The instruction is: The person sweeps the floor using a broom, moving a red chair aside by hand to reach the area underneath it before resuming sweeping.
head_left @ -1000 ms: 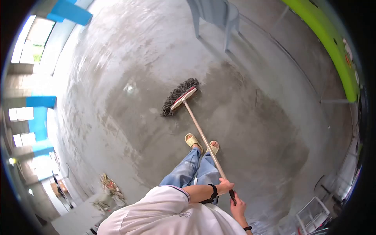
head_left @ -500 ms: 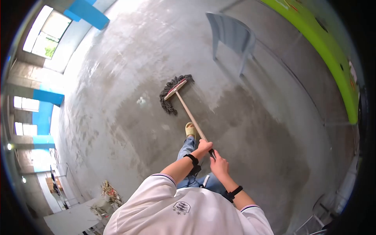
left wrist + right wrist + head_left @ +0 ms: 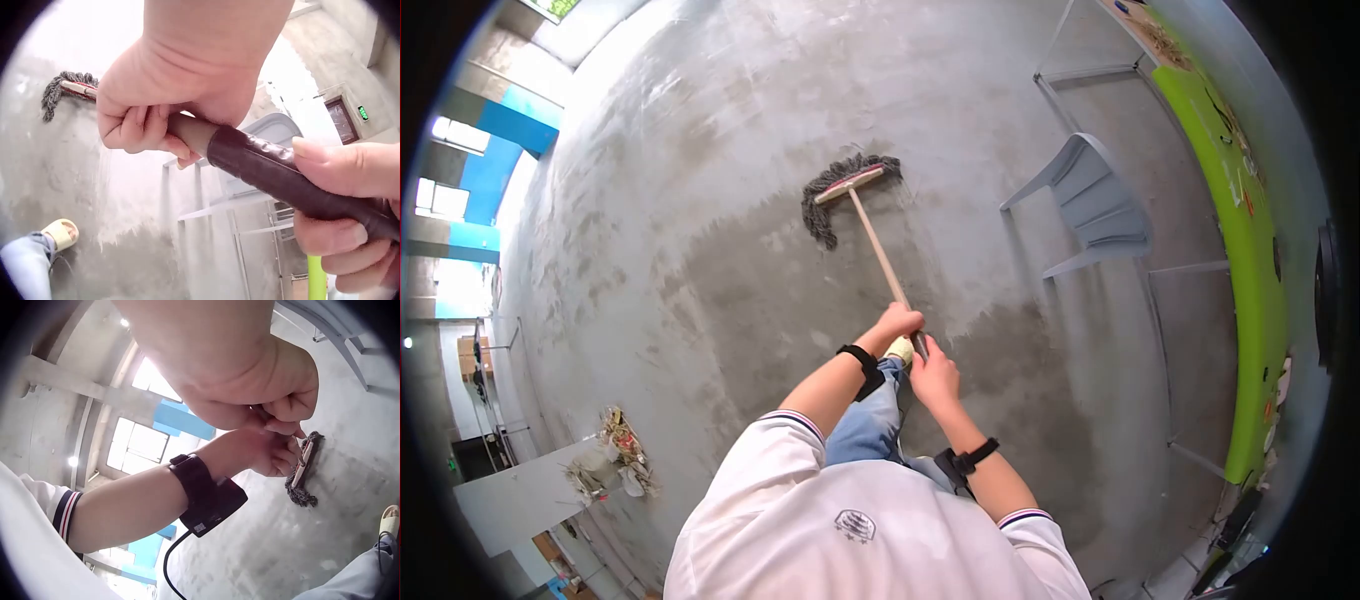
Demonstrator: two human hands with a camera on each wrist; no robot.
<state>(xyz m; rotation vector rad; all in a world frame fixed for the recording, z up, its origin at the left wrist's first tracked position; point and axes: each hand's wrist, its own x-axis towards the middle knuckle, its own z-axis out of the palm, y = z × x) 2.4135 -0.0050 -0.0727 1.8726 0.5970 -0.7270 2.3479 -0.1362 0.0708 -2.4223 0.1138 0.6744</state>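
A grey-stranded dust mop lies on the wet concrete floor ahead, its strands trailing back at the left end. Its pale pole slants back toward the person. My left hand curls round the pole just above the dark grip, as the left wrist view also shows. Right behind it my right hand holds the brown grip sleeve, thumb along the top and fingers wrapped beneath. In the right wrist view the two hands overlap and hide most of the pole.
A grey plastic chair stands at the right, near a table frame with a bright green edge. At the lower left is a pale board with a pile of debris. Dark damp floor spreads around the mop.
The person has stepped forward and pushed the mop ahead over the floor. Both hands moved out from the body, still gripping the pole. The chair now appears lower and farther right.
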